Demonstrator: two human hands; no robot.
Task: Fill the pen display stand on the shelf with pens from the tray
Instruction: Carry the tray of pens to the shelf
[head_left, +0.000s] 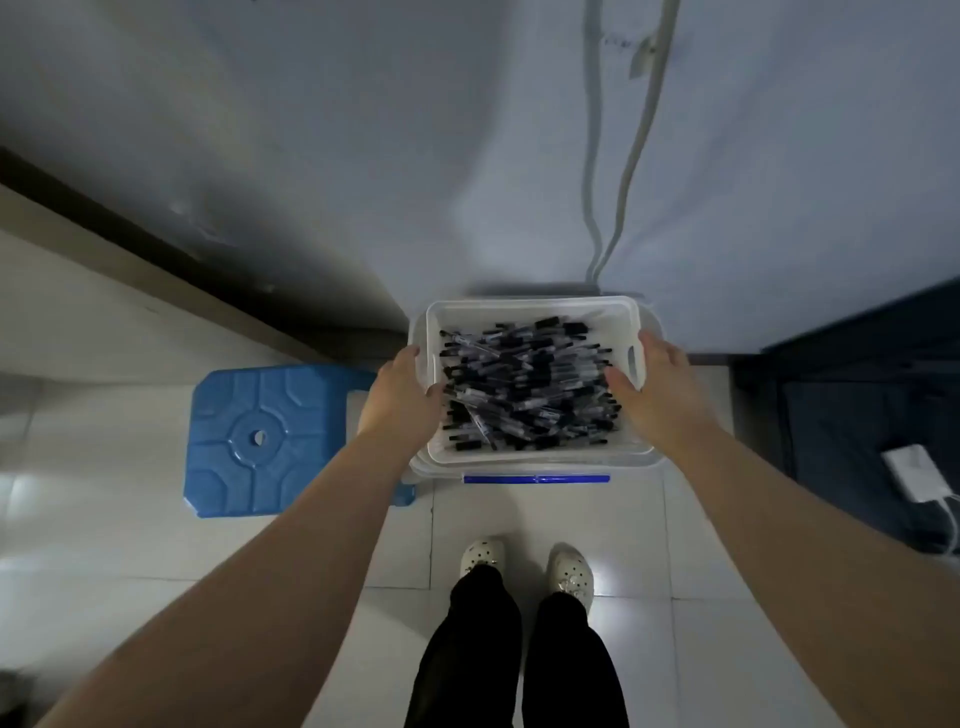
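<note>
White tray (535, 307), one, many black pens (530, 384); two hands (402, 395) (660, 389) gripping it

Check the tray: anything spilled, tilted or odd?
Nothing stands out. The pens lie jumbled but all inside the tray, none on the floor; the left hand and right hand grip its sides.

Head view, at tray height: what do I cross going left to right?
Blue stool → left hand gripping the tray's side → tray of pens → right hand gripping the other side → white charger.
</note>
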